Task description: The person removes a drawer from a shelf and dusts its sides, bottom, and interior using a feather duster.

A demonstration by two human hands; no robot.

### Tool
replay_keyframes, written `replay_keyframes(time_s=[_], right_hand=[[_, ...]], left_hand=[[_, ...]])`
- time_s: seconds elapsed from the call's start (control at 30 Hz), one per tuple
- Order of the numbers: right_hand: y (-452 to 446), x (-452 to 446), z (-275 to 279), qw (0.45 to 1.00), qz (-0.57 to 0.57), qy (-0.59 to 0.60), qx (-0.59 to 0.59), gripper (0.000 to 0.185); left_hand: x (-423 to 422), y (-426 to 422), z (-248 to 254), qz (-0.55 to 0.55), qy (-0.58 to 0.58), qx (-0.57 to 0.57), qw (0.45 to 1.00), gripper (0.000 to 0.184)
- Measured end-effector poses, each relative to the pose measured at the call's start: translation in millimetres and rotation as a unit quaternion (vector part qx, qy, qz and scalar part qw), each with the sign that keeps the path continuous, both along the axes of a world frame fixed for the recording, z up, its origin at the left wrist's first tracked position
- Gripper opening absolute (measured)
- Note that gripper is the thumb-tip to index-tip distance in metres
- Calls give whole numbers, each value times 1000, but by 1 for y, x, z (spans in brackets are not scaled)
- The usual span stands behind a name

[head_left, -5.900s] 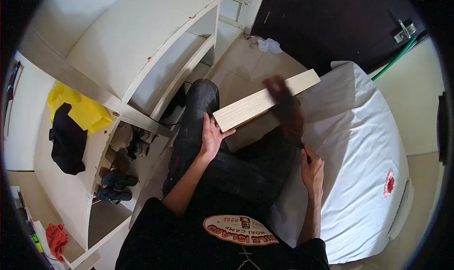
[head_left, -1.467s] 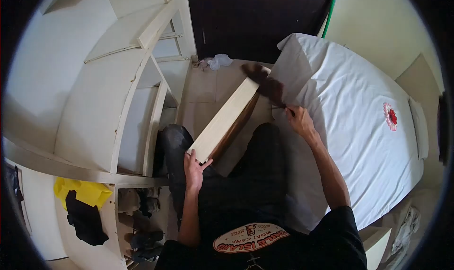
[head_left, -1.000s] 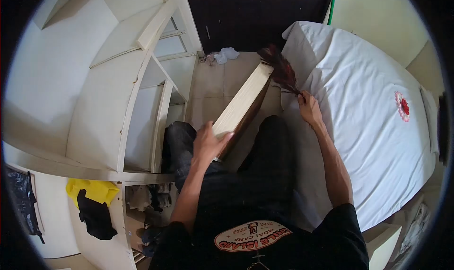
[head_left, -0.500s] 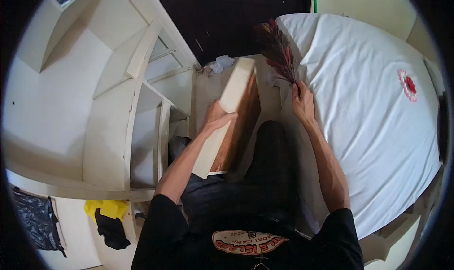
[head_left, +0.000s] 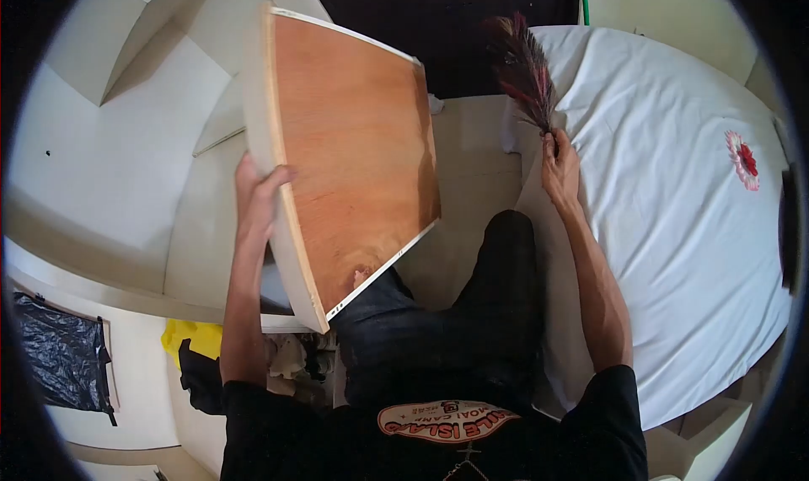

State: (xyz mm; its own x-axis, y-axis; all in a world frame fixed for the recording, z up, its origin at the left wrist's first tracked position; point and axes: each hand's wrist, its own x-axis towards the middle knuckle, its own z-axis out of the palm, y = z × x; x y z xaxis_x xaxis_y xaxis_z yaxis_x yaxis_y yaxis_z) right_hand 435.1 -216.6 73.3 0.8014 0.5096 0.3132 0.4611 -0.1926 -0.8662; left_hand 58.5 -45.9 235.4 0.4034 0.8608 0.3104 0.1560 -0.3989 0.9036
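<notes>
So my left hand (head_left: 258, 196)'s curled round the pale edge of a wood-brown rectangular panel (head_left: 358, 144), tilted above my lap, and my right hand (head_left: 559, 165)'s closed on a dark reddish feather duster (head_left: 527, 75) beside the white-sheeted bed (head_left: 666, 203).

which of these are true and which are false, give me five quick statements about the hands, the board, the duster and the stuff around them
1. The left hand grips the wooden board at its pale edge. True.
2. The right hand is empty. False: the right hand holds a feather duster.
3. The board's broad brown face shows to the camera. True.
4. The flower on the white sheet is blue. False: the flower is red with pale pink.
5. The feathers point down toward the person's lap. False: they point up, away from the lap.
</notes>
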Motion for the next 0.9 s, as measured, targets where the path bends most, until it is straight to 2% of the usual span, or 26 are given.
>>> replay_keyframes(time_s=[0.03, 0.1, 0.23, 0.33, 0.43, 0.53, 0.63, 0.7, 0.83, 0.9], right_hand=[[2, 2, -4, 998, -4, -52, 32, 32], [2, 4, -7, 1000, 0, -15, 22, 34], [6, 10, -15, 999, 4, -31, 37, 34], [2, 7, -5, 1000, 7, -9, 24, 36], [-4, -4, 8, 999, 33, 24, 30, 35], [-3, -8, 10, 998, 55, 5, 32, 32], [-14, -23, 21, 996, 86, -34, 14, 28], [-29, -47, 29, 990, 112, -80, 2, 25], [-64, -100, 25, 983, 167, -52, -62, 22], [-87, -128, 26, 974, 191, -30, -114, 20]], left_hand=[[-11, -6, 4, 12, -29, -4, 999, 49], [-34, -18, 9, 38, -90, -12, 995, 49], [-80, -38, -5, 102, -201, -52, 973, 47], [-112, -53, -40, 202, -257, -72, 942, 50], [-100, -81, -72, 248, -336, -85, 904, 50], [-116, -80, -118, 158, -334, -108, 923, 53], [-101, -87, -136, 177, -302, -101, 931, 57], [-94, -83, -149, 137, -317, -100, 933, 59], [-84, -70, -174, 146, -302, -138, 932, 47], [-89, -54, -206, 157, -280, -161, 933, 52]])
